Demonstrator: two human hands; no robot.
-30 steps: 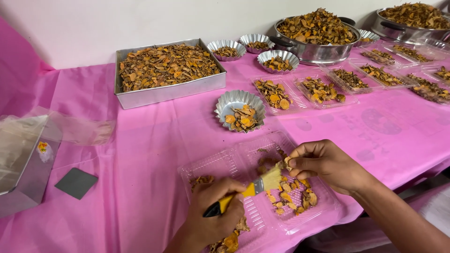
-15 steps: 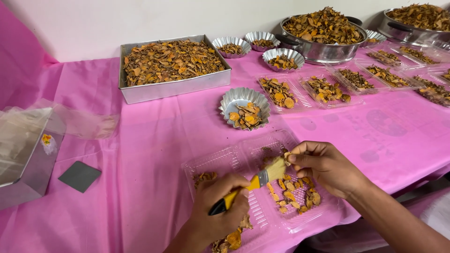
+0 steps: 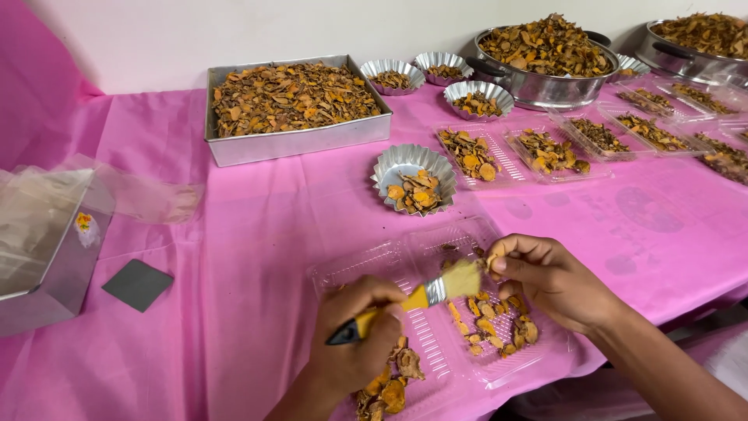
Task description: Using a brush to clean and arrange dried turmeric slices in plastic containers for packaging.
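low in the middle of the frame, the left hand [image 3: 354, 343] is clamped on a yellow-handled flat brush with pale bristles [image 3: 425, 297], its long axis rising from lower left to upper right. the bristles meet a small orange dried slice [image 3: 492, 260] pinched in the right hand [image 3: 549, 279], just right, above a clear plastic hinged tray [image 3: 374, 261] on the pink-covered worktop [image 3: 257, 234].

Pink-covered table [image 3: 257, 234], steel tray [image 3: 296, 140], fluted tins [image 3: 413, 168], clear trays [image 3: 436, 312], grey square [image 3: 137, 284], perhaps a pad.
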